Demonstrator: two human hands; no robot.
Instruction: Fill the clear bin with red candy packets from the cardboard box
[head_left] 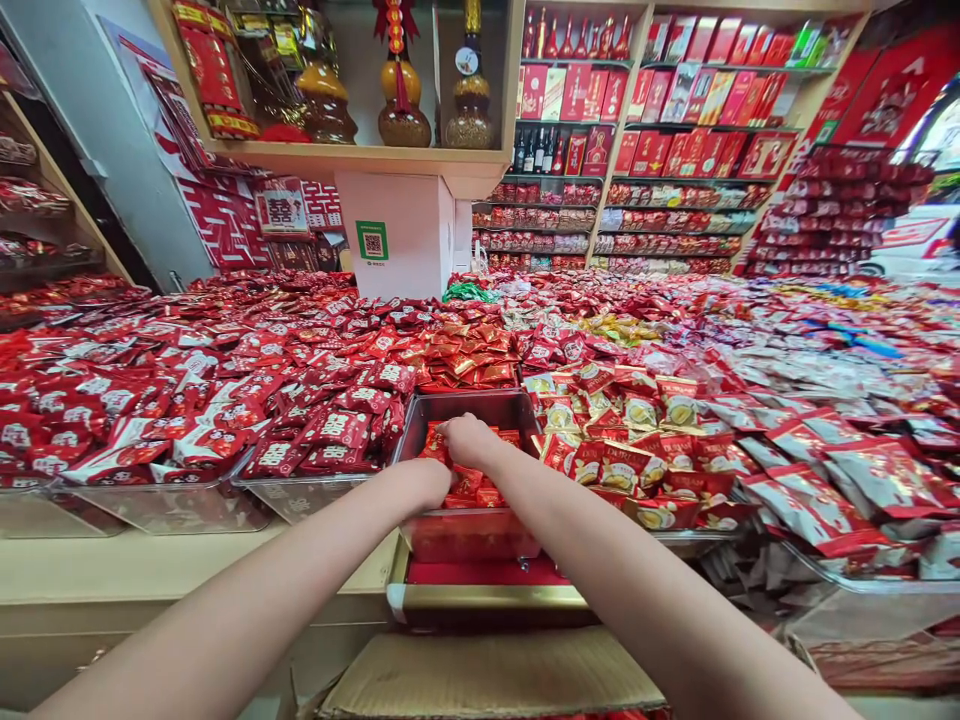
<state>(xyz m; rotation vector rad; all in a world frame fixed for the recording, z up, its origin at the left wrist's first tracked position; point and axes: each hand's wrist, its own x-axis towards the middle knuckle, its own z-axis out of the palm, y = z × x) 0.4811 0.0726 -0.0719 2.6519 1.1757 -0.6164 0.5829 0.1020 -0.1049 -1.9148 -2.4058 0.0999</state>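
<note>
Both my hands reach into a clear plastic bin (469, 535) that holds small red packets (466, 485). Over the bin's left side is my left hand (433, 482), its fingers hidden down among the packets. My right hand (466, 440) bends inward just beyond it, close to the left hand, with its fingertips pointing down at the packets. Whether either hand grips a packet cannot be made out. Behind the bin lies a pile of orange-red packets (469, 355).
Bins of dark red packets (337, 430) stand to the left, gold and red packets (630, 465) to the right. An open cardboard box (495, 675) is below the bin, near me. A white pillar (405, 240) and stocked shelves (622, 125) rise behind.
</note>
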